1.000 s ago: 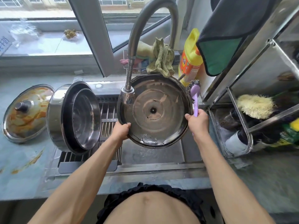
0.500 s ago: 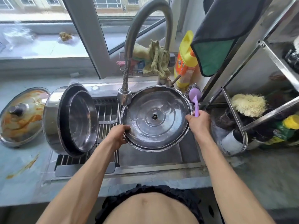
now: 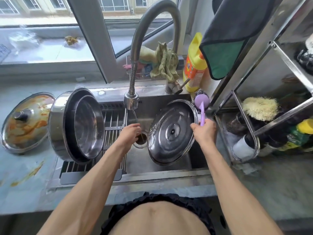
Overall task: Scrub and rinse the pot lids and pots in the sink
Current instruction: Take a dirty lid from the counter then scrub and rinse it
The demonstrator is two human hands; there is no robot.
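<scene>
Sink, right hand grips lid, brush

yellow detergent bottle, orange label, characters too blurred to read

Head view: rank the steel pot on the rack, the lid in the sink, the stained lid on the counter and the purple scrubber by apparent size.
1. steel pot
2. lid in the sink and stained lid: they look alike, and the wide-angle view makes ranking them unsure.
3. purple scrubber, clearly smallest.
</scene>
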